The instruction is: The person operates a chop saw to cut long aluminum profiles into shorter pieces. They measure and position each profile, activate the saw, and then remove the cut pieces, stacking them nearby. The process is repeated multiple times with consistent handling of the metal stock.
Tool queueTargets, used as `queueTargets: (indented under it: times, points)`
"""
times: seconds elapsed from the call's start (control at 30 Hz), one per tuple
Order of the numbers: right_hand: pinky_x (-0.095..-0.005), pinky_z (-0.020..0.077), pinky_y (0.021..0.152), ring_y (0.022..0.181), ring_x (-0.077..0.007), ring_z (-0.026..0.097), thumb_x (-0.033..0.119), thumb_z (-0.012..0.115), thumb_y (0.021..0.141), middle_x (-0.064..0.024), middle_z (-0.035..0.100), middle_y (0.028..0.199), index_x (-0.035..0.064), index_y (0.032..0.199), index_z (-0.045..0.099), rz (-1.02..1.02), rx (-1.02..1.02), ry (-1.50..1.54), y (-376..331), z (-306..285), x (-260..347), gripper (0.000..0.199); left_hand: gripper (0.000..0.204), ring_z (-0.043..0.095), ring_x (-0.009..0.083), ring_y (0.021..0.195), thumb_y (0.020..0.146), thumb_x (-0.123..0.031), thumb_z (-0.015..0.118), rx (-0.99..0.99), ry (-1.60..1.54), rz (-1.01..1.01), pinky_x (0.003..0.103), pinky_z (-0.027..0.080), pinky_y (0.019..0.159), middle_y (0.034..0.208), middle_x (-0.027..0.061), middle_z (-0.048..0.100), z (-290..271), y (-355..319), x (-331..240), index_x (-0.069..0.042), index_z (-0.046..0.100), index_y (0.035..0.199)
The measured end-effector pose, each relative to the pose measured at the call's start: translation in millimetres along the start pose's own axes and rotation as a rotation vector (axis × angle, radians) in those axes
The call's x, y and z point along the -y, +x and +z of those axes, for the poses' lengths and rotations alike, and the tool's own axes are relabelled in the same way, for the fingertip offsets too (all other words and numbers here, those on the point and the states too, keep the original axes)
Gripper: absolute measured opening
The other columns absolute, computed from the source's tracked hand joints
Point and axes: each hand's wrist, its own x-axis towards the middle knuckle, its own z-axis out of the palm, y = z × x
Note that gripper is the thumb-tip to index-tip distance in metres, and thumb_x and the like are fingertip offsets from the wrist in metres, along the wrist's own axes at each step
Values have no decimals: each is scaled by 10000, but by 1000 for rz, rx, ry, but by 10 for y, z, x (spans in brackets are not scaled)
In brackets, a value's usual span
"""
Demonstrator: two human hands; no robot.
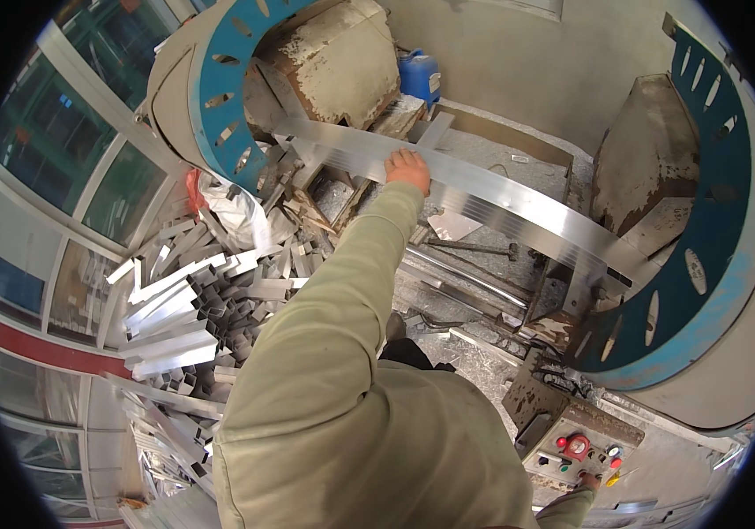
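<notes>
A long silvery aluminium profile (519, 196) spans the two heads of a cutting machine, lying across its metal supports. My left hand (408, 167) rests over the profile left of its middle, with the fingers bent over its upper edge. At the lower right, my right hand (587, 481) touches the lower edge of a control panel (563, 480) among its buttons and knobs. Its fingers are small in the picture and partly hidden, so their grip does not show. A large red button (577, 446) sits just above that hand.
Curved blue slotted guards (212, 97) flank the profile on both sides. Many aluminium offcuts (175, 317) are heaped at the left, beside a white sack (229, 212). A blue jerrycan (419, 78) stands by the back wall. Metal rails (466, 280) run below the profile.
</notes>
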Motion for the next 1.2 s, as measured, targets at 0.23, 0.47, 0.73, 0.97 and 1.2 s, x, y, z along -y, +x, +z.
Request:
queueTargets:
  times: [0.23, 0.47, 0.73, 0.97, 1.2]
  points:
    - [-469, 604, 827, 982, -319, 717, -41, 600, 784, -163, 757, 1213, -11, 1410, 645, -92, 102, -40, 3, -35, -1, 629, 923, 346, 502, 1569, 922, -328, 800, 69, 14, 14, 650, 272, 1279, 1723, 303, 353, -98, -24, -6, 43, 382, 1656]
    - [-455, 598, 837, 1029, -310, 702, -59, 621, 725, -155, 737, 1279, -13, 1451, 602, 9, 121, 27, -128, -42, 122, 728, 811, 329, 501, 1581, 993, -280, 691, 69, 5, 10, 660, 261, 1281, 1733, 300, 338, -77, -20, -2, 39, 368, 1665]
    - [-461, 597, 848, 1059, -315, 697, -111, 607, 685, -157, 714, 1324, -30, 1478, 558, 58, 108, 74, -133, -10, 164, 799, 753, 325, 505, 1586, 1024, -254, 637, 80, 9, 11, 665, 243, 1288, 1735, 301, 338, -60, -3, 1, 32, 371, 1667]
    - [-450, 597, 943, 1167, -321, 691, -129, 560, 727, -176, 686, 1396, -29, 1550, 508, 32, 90, 136, -55, 33, 56, 831, 762, 319, 507, 1591, 1028, -263, 640, 92, -7, 13, 667, 237, 1290, 1744, 303, 320, -91, -8, -6, 23, 360, 1677]
    - [-435, 593, 952, 1177, -319, 681, -108, 559, 750, -179, 680, 1412, -50, 1549, 512, 35, 71, -24, -54, -10, 76, 802, 761, 317, 500, 1593, 1030, -258, 639, 90, -3, 14, 665, 243, 1289, 1743, 297, 324, -106, -16, -4, 27, 356, 1677]
